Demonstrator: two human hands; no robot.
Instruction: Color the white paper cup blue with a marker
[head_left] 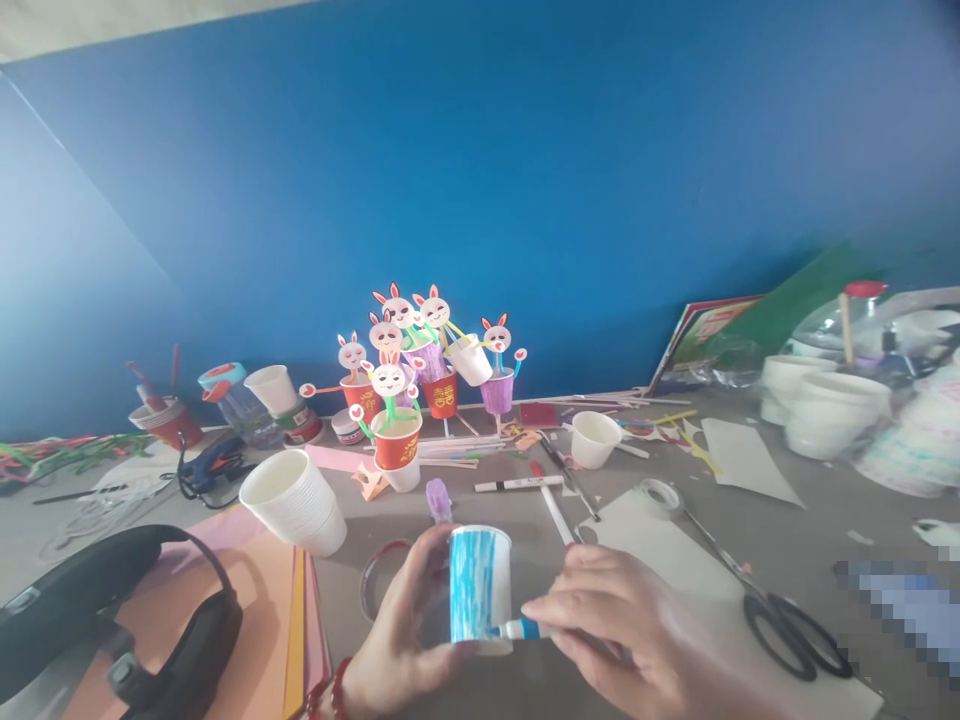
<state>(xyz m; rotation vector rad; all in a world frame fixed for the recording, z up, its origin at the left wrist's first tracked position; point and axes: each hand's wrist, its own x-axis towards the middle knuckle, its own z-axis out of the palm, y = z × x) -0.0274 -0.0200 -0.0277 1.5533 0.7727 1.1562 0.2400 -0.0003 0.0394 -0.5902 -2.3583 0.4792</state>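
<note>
Blue-streaked cup [478, 588], red cups [394, 453] (gold characters [444, 395]) beyond

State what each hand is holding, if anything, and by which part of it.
Left hand: paper cup, by its side, thumb near the base. Right hand: blue marker, close behind its white front section.
</note>
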